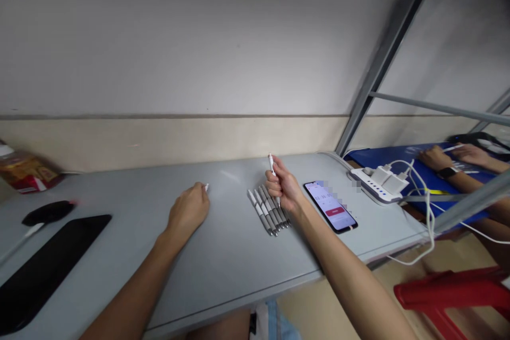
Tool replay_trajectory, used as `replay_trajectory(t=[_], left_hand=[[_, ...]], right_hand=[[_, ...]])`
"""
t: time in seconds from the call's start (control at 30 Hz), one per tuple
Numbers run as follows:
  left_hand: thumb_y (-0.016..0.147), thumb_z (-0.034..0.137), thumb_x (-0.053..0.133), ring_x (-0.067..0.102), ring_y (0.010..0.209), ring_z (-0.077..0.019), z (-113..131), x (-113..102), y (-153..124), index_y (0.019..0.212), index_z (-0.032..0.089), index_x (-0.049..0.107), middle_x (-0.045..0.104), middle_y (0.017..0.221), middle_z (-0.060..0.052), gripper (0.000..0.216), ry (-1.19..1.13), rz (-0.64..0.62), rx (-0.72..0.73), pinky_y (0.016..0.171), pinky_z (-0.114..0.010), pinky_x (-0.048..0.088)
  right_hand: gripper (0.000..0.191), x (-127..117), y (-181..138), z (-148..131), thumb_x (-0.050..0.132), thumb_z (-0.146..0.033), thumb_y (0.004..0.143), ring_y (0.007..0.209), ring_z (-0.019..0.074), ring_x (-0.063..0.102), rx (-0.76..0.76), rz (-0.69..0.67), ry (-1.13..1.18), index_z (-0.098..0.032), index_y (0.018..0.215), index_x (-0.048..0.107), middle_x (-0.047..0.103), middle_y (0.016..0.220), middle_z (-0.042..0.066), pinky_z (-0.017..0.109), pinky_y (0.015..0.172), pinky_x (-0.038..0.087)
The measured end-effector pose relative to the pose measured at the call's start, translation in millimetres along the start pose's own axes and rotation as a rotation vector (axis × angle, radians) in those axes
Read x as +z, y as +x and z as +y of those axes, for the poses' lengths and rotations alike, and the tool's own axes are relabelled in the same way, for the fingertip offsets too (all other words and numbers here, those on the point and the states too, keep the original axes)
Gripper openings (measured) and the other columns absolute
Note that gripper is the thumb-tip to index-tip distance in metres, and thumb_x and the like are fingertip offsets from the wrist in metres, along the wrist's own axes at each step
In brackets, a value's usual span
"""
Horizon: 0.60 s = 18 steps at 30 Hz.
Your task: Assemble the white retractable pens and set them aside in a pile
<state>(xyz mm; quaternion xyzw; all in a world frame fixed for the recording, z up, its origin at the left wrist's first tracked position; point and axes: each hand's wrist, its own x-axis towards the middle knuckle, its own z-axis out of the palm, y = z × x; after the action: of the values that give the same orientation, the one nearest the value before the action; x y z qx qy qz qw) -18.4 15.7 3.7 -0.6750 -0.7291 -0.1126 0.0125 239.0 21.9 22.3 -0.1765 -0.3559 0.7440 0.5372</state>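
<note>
My right hand (283,187) is closed round a white and grey pen (272,169), held upright just above a row of several similar pens (268,209) lying side by side on the grey table (223,255). My left hand (189,211) rests on the table to the left of the row, fingers curled, with a small white piece (206,187) at its fingertips.
A phone (330,206) with a lit screen lies right of the pens. A white power strip (378,183) with chargers sits at the table's right end. A black tray (43,265), a dark object (47,212) and a packet (26,174) are at left. Another person's hands (450,158) work on a blue surface. A red stool (458,292) stands lower right.
</note>
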Motion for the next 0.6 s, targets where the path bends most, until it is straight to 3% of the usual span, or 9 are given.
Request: replay_trajectory(t=[0.2, 0.4, 0.6], left_hand=[[0.094, 0.035, 0.021, 0.066, 0.081, -0.0284, 3, -4, -3, 0.102, 0.016, 0.061, 0.069, 0.091, -0.016, 0.046, -0.006, -0.044, -0.006, 0.065, -0.035, 0.043], [0.094, 0.037, 0.023, 0.066, 0.082, -0.0267, 4, -5, -4, 0.104, 0.017, 0.062, 0.07, 0.093, -0.014, 0.045, -0.006, -0.061, 0.003, 0.067, -0.033, 0.044], [0.093, 0.04, 0.025, 0.066, 0.078, -0.0264, 5, -5, -5, 0.104, 0.019, 0.062, 0.07, 0.089, -0.013, 0.043, 0.002, -0.062, 0.002, 0.06, -0.031, 0.042]], right_hand=[[0.03, 9, -2, 4, 0.053, -0.028, 0.09, 0.042, 0.0058, 0.023, 0.061, -0.058, -0.032, -0.03, 0.119, 0.049, 0.038, 0.061, -0.007, 0.015, 0.037, 0.015], [0.03, 23, -4, 25, 0.059, -0.019, 0.082, 0.062, 0.01, 0.052, 0.162, -0.089, -0.066, -0.023, 0.112, 0.054, 0.057, 0.079, 0.001, 0.022, 0.057, 0.046], [0.033, 22, -2, 40, 0.067, -0.019, 0.073, 0.07, 0.0135, 0.061, 0.179, -0.074, -0.224, -0.019, 0.104, 0.055, 0.063, 0.081, 0.002, 0.029, 0.069, 0.051]])
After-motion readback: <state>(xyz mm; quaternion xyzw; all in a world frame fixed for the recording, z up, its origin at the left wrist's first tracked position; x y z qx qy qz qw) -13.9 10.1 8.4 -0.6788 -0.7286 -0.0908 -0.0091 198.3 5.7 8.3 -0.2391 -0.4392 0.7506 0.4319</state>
